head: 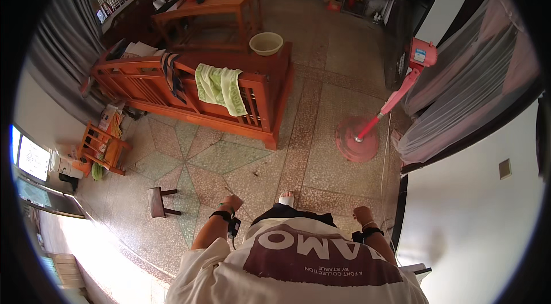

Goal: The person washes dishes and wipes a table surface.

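Observation:
My left hand [233, 203] hangs over the terrazzo floor beside my body, a band and a small dark device at its wrist. A thin line shows by its fingers; whether it holds anything is unclear. On the other side, my right hand [363, 214] is low, its fingers partly curled and also wearing a dark wrist strap. No object is plain in it. A small dark wooden stool [156, 202] lies on its side left of my left hand. Ahead stands a wooden bench [270, 108] with a green and white towel [219, 89] and a dark striped cloth [173, 77] over its back.
A plastic basin [266, 43] rests on the bench seat. A pink standing fan [357, 138] is at the right, with a cable along the floor beside sheer curtains [465, 67]. A small wooden chair [105, 149] stands left; a cluttered wooden table [215, 6] is beyond the bench.

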A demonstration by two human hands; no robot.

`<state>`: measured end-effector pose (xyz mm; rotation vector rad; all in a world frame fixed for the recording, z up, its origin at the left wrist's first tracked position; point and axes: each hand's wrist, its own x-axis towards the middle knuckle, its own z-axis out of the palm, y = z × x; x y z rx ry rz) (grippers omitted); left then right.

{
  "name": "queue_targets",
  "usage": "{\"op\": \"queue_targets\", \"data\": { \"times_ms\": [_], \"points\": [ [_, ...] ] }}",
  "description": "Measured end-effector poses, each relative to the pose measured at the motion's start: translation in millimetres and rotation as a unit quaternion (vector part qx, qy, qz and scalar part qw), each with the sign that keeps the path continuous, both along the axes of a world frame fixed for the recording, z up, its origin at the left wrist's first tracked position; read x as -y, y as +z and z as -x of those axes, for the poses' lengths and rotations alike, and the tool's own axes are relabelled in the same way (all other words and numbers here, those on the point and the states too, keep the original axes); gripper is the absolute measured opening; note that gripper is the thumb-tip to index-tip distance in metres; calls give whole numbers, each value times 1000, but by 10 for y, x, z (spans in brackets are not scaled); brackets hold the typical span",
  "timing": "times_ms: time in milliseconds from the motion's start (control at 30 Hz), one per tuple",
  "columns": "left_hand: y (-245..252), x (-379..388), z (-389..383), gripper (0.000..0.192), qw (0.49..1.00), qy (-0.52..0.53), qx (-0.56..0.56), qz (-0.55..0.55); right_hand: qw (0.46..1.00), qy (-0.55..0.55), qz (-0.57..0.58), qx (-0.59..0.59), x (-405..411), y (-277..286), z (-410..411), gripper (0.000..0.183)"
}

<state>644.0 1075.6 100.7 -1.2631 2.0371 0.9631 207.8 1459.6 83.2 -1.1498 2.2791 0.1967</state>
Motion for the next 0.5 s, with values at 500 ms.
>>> {"op": "queue_targets", "data": {
  "times_ms": [500],
  "points": [
    [1729,1450,3171,33,968,-25,-248,6,972,60,-208,87,1692,-378,2276,15]
  ]
}}
